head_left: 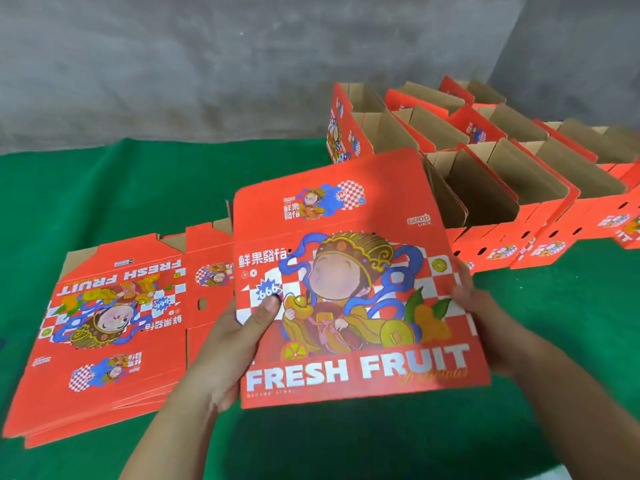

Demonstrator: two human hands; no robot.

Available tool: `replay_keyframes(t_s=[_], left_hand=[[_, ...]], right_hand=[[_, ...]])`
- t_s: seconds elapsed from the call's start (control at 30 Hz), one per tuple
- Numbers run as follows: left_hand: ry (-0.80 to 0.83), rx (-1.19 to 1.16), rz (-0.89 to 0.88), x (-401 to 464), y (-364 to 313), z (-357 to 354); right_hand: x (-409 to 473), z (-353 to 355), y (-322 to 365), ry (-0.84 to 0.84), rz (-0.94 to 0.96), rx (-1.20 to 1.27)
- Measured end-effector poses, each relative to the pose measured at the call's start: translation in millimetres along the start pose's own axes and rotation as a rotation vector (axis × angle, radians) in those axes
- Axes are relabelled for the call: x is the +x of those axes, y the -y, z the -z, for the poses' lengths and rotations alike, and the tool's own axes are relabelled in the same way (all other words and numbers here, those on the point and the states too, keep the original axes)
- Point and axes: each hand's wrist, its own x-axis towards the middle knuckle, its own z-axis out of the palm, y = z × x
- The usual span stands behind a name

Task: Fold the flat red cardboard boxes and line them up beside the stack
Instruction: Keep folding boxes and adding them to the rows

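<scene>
Flat red box (pixel 349 282) pinched at both edges by hands (pixel 239 344), over green cloth (pixel 346 441), grey wall (pixel 173 64) behind

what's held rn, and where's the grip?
One flat red box, by its two side edges: left hand on the left edge, thumb on the printed face; right hand on the right edge. Both grips sit about mid-height.

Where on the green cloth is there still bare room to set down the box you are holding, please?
Bare green cloth lies behind the stack of flat red cardboard boxes, up to the grey wall, and along the near edge right of the right hand. The far right is crowded with folded open red boxes. The left hand also grips the held flat box.
</scene>
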Motion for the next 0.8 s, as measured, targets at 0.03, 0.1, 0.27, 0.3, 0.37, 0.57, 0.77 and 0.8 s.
replay_keyframes(t_s=[0.03, 0.1, 0.27, 0.3, 0.37, 0.57, 0.77, 0.8], left_hand=[[-0.012, 0.006, -0.066, 4, -1, -4], [-0.047, 0.058, -0.201, 6, -1, -11], [-0.136, 0.180, -0.418, 16, 9, -26], [-0.128, 0.176, -0.432, 19, 14, -34], [-0.078, 0.137, -0.432, 20, 23, -53], [0.159, 0.199, -0.431, 22, 43, -149], [0.246, 0.587, -0.357, 53, 82, -275], [0.215, 0.704, -0.354, 59, 87, -296]], right_hand=[[3, 2, 0, -0.007, 0.023, 0.010], [4, 6, -2, 0.019, -0.047, 0.107], [3, 33, -25, 0.037, 0.036, 0.027], [-1, 41, -31, 0.019, 0.077, 0.020], [-16, 58, -43, -0.035, 0.118, 0.052], [-86, 128, -63, -0.268, 0.058, 0.363], [-127, 212, -84, -0.492, 0.073, 0.370], [-129, 224, -88, -0.547, 0.098, 0.363]])
